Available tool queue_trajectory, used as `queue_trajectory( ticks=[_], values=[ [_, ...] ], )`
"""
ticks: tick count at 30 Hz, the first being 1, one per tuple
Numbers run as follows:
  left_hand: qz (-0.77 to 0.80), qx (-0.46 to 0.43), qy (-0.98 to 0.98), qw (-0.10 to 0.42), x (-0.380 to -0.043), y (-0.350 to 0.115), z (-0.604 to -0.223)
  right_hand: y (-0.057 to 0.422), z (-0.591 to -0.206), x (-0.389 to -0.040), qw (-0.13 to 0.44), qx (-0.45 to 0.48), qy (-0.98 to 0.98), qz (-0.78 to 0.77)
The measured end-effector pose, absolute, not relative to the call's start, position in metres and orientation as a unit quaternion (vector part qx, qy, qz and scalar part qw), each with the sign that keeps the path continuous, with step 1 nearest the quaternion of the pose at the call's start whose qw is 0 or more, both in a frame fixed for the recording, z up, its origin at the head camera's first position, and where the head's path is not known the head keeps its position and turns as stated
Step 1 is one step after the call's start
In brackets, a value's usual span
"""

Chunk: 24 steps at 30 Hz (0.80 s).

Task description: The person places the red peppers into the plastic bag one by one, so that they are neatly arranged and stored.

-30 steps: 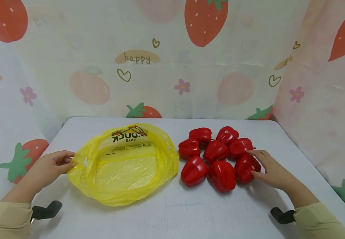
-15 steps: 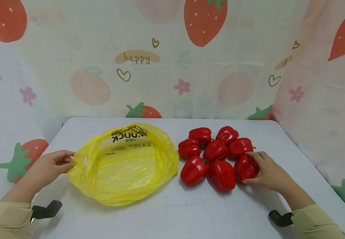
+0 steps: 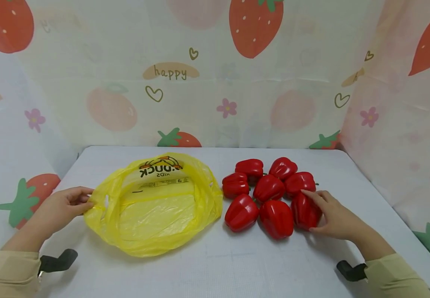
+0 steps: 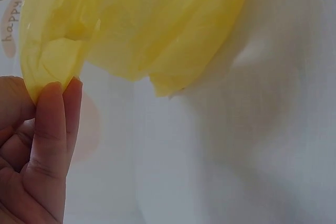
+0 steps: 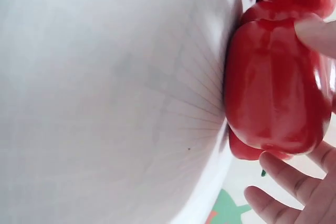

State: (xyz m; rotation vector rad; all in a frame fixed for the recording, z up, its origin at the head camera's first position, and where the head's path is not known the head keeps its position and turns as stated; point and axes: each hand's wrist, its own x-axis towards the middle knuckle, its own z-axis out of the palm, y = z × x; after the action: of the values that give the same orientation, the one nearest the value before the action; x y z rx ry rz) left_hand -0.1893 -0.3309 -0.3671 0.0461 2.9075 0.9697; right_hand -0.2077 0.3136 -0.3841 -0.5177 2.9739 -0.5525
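Note:
A yellow plastic bag [image 3: 155,219] lies with its mouth spread wide, its printed inner side showing. At its left edge my left hand [image 3: 64,205] pinches the plastic between thumb and fingers; the left wrist view shows this fold of the bag [image 4: 55,64] close up. On the right, my right hand [image 3: 336,217] holds the front-right red bell pepper [image 3: 305,212], fingers at its far end and thumb at its near end. In the right wrist view this bell pepper [image 5: 275,85] rests on the table, with the thumb [image 5: 317,35] against one end. Part of it is hidden by the hand.
Several more red bell peppers [image 3: 269,188] lie close together between the bag and my right hand. They stand on a white table [image 3: 215,273]. A strawberry-printed cloth [image 3: 200,111] hangs behind and at the sides.
My right hand has closed in on the front-right bell pepper, which has turned and shifted slightly left. The left hand and the bag have stayed as they were.

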Motion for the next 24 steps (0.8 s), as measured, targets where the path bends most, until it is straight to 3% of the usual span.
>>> queue_trajectory(
  ticks=[24],
  values=[
    [0.322, 0.022, 0.946, 0.031, -0.188, -0.330, -0.366, 0.325, -0.389, -0.210, 0.056, -0.169, 0.961, -0.212]
  ],
)
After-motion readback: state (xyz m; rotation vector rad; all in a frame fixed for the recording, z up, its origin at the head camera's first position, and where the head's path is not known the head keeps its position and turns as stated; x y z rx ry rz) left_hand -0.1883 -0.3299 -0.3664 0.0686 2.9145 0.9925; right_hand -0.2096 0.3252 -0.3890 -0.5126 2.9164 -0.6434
